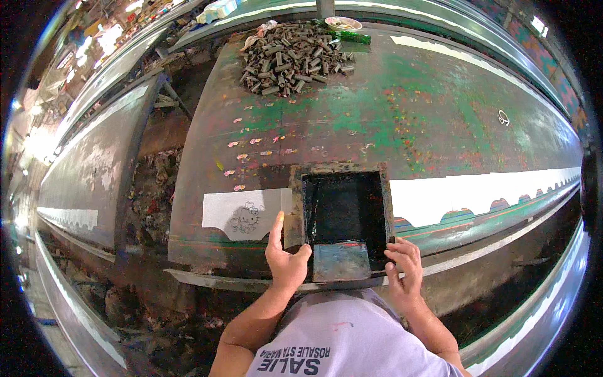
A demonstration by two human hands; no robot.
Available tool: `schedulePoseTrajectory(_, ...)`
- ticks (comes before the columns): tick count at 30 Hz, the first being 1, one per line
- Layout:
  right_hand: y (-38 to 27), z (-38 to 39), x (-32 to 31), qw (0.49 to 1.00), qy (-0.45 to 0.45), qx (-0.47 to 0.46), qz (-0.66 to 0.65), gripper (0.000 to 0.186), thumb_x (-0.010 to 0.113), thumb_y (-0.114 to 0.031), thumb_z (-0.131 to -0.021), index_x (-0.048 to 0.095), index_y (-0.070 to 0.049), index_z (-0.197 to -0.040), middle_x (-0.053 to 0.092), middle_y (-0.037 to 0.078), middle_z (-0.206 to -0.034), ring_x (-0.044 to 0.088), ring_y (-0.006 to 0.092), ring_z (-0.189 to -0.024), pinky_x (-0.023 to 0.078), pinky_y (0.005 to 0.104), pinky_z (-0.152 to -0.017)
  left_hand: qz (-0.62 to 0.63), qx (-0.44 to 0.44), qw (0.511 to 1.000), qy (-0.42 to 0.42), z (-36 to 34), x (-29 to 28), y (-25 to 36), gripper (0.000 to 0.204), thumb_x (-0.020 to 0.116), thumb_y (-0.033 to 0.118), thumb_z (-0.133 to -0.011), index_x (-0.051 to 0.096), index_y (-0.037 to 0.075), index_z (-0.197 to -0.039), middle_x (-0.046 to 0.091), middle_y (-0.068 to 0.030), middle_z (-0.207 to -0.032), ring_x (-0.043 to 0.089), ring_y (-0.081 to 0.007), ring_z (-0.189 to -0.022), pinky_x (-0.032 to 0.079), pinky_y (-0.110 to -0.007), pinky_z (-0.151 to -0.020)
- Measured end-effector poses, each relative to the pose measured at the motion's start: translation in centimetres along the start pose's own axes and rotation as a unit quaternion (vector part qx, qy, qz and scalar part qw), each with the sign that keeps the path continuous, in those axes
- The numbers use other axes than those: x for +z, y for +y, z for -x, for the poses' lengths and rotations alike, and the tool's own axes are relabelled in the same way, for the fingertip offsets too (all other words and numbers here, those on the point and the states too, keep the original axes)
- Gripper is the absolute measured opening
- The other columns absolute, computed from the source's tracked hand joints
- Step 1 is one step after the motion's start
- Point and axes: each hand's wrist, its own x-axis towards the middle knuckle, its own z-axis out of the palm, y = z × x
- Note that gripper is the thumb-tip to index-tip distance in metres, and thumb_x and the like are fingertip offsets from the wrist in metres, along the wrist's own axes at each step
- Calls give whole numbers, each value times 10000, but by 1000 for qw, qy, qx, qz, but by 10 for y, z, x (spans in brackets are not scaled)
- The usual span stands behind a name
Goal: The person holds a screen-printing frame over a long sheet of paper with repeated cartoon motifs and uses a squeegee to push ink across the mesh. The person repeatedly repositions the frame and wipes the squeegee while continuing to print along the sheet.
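Below — ink-black square screen frame [342, 217], both hands [286, 261] [402, 264]

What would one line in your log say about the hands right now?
left hand: grips left edge of the screen frame | right hand: grips its right edge | frame: flat on white cloth | table: pile of metal pieces

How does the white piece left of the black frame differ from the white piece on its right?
The left white piece is short and bears a printed cartoon figure; the right white piece is a long strip with no figure showing. The left one's lower edge looks mostly straight, the right one's is scalloped. Both lie flat on the green table, beside the black frame.
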Motion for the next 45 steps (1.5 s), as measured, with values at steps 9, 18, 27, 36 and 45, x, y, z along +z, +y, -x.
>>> schedulePoseTrajectory(9, -47, -34, 16, 957, -180, -209, 89, 498, 864, -113, -797, 780, -105, -1288, 726, 105, -1257, 715, 303, -1162, 573, 473, -958, 71, -39, 997, -3, -3, -3, -1, 908, 677, -145, -829, 409, -85, -1694, 641, -153, -1525, 650, -192, -1342, 510, -328, -1151)
schedulePoseTrajectory(18, -71, -83, 29, 931, -273, -182, 162, 463, 740, -127, -870, 725, -60, -1327, 739, 111, -1161, 739, 320, -1089, 585, 461, -964, 29, -18, 999, -8, -7, -6, -2, 821, 732, -111, -894, 495, -22, -1675, 651, -129, -1542, 627, -206, -1363, 466, -364, -1211)
schedulePoseTrajectory(27, -40, -144, 25, 936, -300, -92, 161, 453, 641, 53, -882, 730, -49, -1314, 787, 189, -1221, 744, 418, -1172, 601, 519, -1021, 3, -39, 998, -43, -24, -29, -3, 657, 740, -15, -952, 611, 17, -1595, 658, -131, -1554, 612, -241, -1416, 423, -403, -1258)
schedulePoseTrajectory(36, -36, -134, 24, 939, -326, 20, 109, 435, 661, 48, -956, 695, -4, -1387, 773, 256, -1285, 722, 467, -1223, 581, 557, -1043, -18, -9, 999, -48, -30, -28, 4, 684, 744, -91, -942, 570, -31, -1601, 663, -165, -1497, 650, -225, -1345, 484, -377, -1194)
schedulePoseTrajectory(45, -21, -150, 45, 890, -447, 32, 81, 396, 695, -25, -1001, 684, -22, -1397, 774, 268, -1261, 707, 505, -1216, 565, 581, -998, 17, -4, 999, -46, -30, -28, -5, 695, 754, -102, -938, 558, -31, -1601, 666, -151, -1500, 652, -213, -1350, 501, -372, -1185)
